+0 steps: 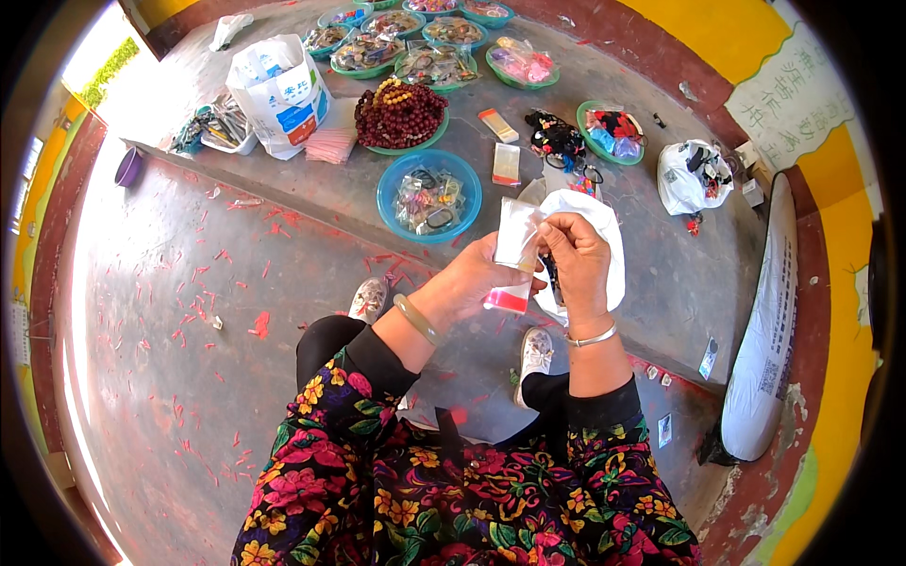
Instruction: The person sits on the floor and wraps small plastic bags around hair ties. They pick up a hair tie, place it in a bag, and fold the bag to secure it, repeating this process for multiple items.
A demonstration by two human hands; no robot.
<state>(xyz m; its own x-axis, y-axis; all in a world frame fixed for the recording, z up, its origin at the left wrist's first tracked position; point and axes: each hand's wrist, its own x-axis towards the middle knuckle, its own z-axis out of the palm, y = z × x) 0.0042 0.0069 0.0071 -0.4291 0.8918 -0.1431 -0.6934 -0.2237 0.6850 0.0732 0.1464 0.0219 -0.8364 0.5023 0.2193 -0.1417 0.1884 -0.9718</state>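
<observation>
Above the knees, over the concrete floor (189,377), the left hand (472,283) has its grip clamped on a small clear packet (516,247) with a pink bottom edge, held upright. Touching it from the right, the right hand (578,259) pinches the packet's top edge (a dark item hangs below those fingers). Just beyond, on the raised concrete ledge (679,274), lies a white bag (604,231). Farther left sits a blue bowl (429,195) of packets, then a green bowl of red beads (401,115) toward the back edge.

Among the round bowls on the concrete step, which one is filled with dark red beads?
The green bowl of dark red beads, just behind the blue bowl; the others hold small clear packets.
</observation>
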